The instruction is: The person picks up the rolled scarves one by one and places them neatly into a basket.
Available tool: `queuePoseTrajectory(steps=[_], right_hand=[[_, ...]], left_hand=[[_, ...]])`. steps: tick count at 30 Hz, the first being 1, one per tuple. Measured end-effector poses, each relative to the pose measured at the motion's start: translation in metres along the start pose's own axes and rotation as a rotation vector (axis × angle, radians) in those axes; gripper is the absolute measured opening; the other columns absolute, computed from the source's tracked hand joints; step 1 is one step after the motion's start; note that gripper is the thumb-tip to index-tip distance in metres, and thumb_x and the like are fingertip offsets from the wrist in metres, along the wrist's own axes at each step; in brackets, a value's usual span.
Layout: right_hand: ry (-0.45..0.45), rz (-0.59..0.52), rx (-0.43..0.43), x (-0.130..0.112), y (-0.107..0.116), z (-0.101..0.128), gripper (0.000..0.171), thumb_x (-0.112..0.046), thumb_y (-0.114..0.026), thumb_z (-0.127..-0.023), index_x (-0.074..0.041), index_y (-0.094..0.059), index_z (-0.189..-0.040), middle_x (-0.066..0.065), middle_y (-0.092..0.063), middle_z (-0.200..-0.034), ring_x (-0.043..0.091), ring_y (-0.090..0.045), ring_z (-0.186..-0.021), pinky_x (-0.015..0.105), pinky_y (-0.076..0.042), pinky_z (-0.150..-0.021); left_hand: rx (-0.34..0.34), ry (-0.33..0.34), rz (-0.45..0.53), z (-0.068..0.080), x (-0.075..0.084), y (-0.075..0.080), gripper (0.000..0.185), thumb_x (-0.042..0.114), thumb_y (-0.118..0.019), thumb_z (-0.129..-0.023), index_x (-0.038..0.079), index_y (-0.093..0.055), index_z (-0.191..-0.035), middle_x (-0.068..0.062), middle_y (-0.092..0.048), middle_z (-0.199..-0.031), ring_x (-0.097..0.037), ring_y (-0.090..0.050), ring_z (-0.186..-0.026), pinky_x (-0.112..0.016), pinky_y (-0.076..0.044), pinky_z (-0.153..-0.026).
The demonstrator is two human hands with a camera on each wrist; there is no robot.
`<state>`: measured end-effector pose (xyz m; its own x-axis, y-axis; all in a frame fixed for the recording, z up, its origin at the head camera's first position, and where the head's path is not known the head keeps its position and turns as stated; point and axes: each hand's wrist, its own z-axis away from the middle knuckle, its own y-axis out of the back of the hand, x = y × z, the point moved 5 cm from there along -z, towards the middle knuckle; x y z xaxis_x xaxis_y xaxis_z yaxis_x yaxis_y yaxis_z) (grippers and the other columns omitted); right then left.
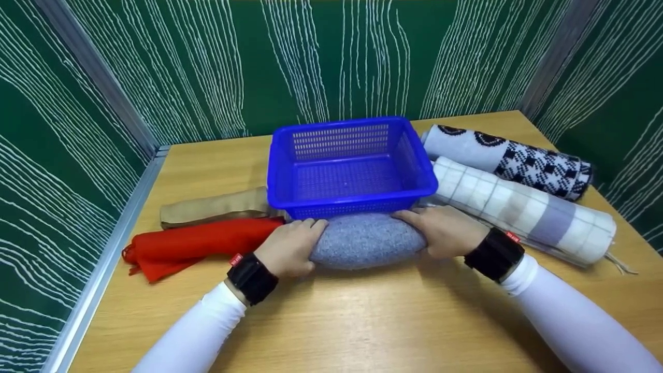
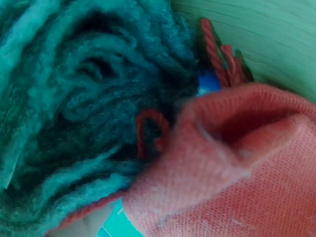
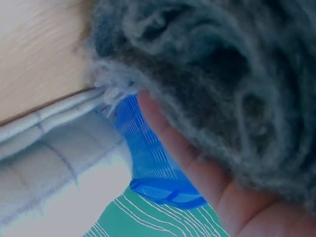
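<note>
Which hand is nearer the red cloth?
Left. The left hand grips the grey roll at its end right beside the red cloth; the right hand grips the far end.

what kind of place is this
Probably a staged recording booth, not a home: a wooden table walled by green patterned panels, with only a blue basket and rolled scarves laid out; both hands grip a grey roll.

Five rolled cloths: grey [image 1: 365,241], red [image 1: 191,243], tan [image 1: 215,206], checked [image 1: 523,207], patterned [image 1: 510,158]; one blue basket [image 1: 352,202]
</note>
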<state>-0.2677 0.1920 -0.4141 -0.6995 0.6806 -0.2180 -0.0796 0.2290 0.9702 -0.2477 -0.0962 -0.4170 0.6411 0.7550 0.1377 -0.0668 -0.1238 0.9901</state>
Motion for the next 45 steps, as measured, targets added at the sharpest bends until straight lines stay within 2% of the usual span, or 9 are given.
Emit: queuePoseTrajectory(steps=[5, 13, 18, 28, 38, 45], right_hand=[[0.012, 0.021, 0.030, -0.001, 0.005, 0.000, 0.091, 0.006, -0.088, -0.066, -0.012, -0.060, -0.151, 0.020, -0.074, -0.132, 0.045, -0.076, -0.108, 0.063, -0.062, -0.093], [0.004, 0.006, 0.023, -0.001, 0.008, 0.003, 0.088, 0.005, -0.087, -0.067, -0.012, -0.061, -0.150, 0.019, -0.074, -0.133, 0.044, -0.075, -0.110, 0.063, -0.061, -0.096], [-0.005, -0.003, 0.013, 0.000, 0.012, 0.005, 0.084, 0.005, -0.085, -0.069, -0.013, -0.063, -0.148, 0.017, -0.076, -0.129, 0.042, -0.076, -0.110, 0.062, -0.061, -0.098], [0.028, 0.008, 0.027, -0.006, 0.023, 0.005, 0.076, -0.005, -0.091, -0.072, -0.009, -0.065, -0.143, 0.015, -0.079, -0.121, 0.038, -0.077, -0.107, 0.058, -0.063, -0.097], [-0.015, 0.057, 0.028, -0.011, 0.034, 0.008, 0.081, -0.006, -0.091, -0.068, -0.011, -0.065, -0.145, 0.015, -0.079, -0.123, 0.040, -0.077, -0.103, 0.060, -0.064, -0.088], [0.004, 0.043, 0.031, -0.017, 0.042, 0.007, 0.083, -0.005, -0.093, -0.066, -0.009, -0.065, -0.144, 0.016, -0.078, -0.122, 0.040, -0.078, -0.103, 0.059, -0.064, -0.092]], left_hand=[[0.015, -0.010, -0.006, -0.001, 0.001, 0.003, 0.071, 0.012, -0.087, -0.077, 0.004, -0.059, -0.142, -0.018, -0.073, -0.126, -0.036, -0.073, -0.112, -0.053, -0.062, -0.100], [0.024, -0.014, 0.009, 0.000, 0.002, 0.005, 0.067, 0.012, -0.088, -0.078, 0.004, -0.060, -0.138, -0.017, -0.073, -0.123, -0.035, -0.074, -0.110, -0.053, -0.062, -0.097], [0.032, -0.016, 0.015, 0.000, 0.003, 0.008, 0.067, 0.011, -0.087, -0.077, 0.004, -0.060, -0.139, -0.017, -0.074, -0.123, -0.035, -0.074, -0.111, -0.053, -0.062, -0.098], [0.032, -0.008, 0.013, 0.003, 0.006, 0.020, 0.076, 0.012, -0.088, -0.078, 0.004, -0.058, -0.147, -0.018, -0.073, -0.127, -0.037, -0.073, -0.115, -0.056, -0.062, -0.099], [0.055, -0.035, 0.008, 0.005, 0.009, 0.031, 0.073, 0.010, -0.085, -0.077, 0.003, -0.059, -0.145, -0.019, -0.073, -0.125, -0.039, -0.073, -0.112, -0.058, -0.062, -0.095], [0.045, -0.027, 0.028, 0.007, 0.007, 0.037, 0.072, 0.009, -0.084, -0.079, 0.005, -0.058, -0.146, -0.018, -0.073, -0.126, -0.038, -0.073, -0.115, -0.058, -0.061, -0.099]])
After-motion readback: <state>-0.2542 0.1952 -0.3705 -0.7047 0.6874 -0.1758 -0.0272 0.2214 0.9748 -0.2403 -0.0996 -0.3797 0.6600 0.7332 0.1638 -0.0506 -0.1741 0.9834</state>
